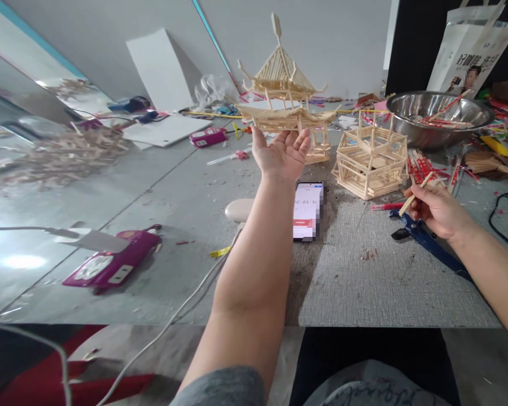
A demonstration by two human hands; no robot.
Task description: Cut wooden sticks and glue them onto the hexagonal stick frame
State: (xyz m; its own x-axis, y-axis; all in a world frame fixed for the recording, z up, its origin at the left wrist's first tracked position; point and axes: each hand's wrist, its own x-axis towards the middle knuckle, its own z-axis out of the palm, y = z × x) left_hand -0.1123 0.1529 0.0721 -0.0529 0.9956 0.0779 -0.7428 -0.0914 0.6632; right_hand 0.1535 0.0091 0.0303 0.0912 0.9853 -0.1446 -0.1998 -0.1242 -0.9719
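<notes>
A pagoda model (281,76) of pale sticks stands at the back centre, with curved eaves and a pointed top. My left hand (283,151) is palm up at its lower roof, fingers spread and curled a little; whether it bears any weight I cannot tell. To the right sits a hexagonal stick frame (370,158). Near its front right side, my right hand (436,208) pinches short pale sticks (417,193) between thumb and fingers. Beneath that hand lies a blue-handled tool (434,245), beside a red pen (385,207).
A phone (307,217) showing a timer lies by my left forearm. Purple power strips (116,265) and a white cable (195,293) are on the left. Behind them is a stick pile (68,149). A steel bowl (440,135) stands back right, near red-wrapped chopsticks (425,166).
</notes>
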